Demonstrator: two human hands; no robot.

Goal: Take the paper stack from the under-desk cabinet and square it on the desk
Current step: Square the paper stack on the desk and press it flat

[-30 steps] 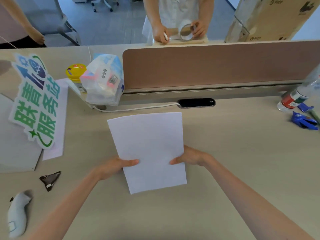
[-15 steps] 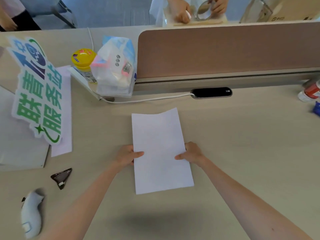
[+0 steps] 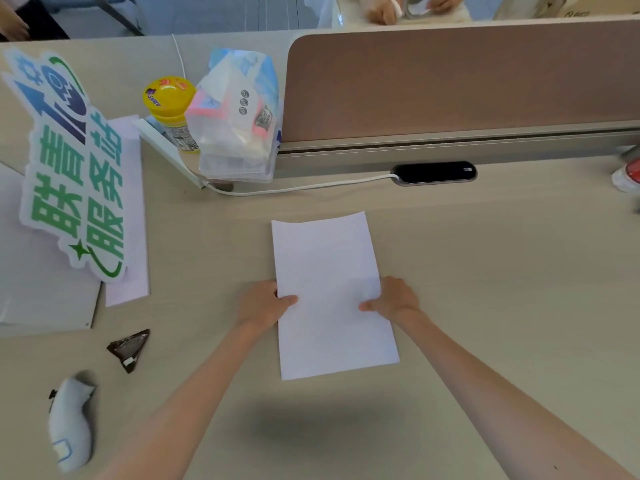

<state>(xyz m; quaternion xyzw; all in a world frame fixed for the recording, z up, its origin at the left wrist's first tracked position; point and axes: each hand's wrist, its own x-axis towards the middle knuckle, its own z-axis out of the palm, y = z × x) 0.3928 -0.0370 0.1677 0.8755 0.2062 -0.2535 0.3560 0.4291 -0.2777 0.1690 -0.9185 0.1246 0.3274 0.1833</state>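
A white paper stack (image 3: 329, 271) stands in portrait position over the middle of the light wooden desk (image 3: 502, 271). My left hand (image 3: 263, 304) grips its left edge with the thumb on the front face. My right hand (image 3: 393, 299) grips the right edge the same way. The sheets look aligned, with the top edge slightly higher on the right. Whether the bottom edge touches the desk, I cannot tell.
A green and blue cut-out sign (image 3: 69, 168) lies at the left on grey boards. A yellow-lidded jar (image 3: 169, 112) and a plastic bag (image 3: 239, 116) sit by the brown divider (image 3: 450, 81). A dark wrapper (image 3: 130, 348), a white controller (image 3: 69, 420), and a black cable box (image 3: 434, 172) are nearby.
The stack looks narrower and neater than a second ago, when it was tilted and wider. My hands have moved closer together on its sides, and my view has shifted left and down.
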